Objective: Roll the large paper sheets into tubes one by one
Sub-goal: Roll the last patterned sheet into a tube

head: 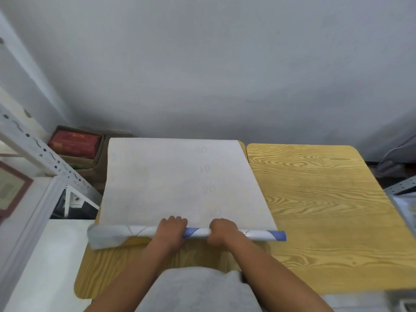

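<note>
Hands down on the roll, side by side at its middle: left hand (172,228) and right hand (222,230) each curled over the thin white tube with blue stripes (198,232), fingers wrapped round it. Lay across the near part of the left yellow wood-grain desk (108,271), rest of the large pale paper sheet (175,179) spread flat toward the wall. Looked light and floppy, likely easy to crease. Left end (103,237) flared loose and baggy, right end tight. Probably called for wider-spaced hands and even pressure to keep the roll straight.
</note>
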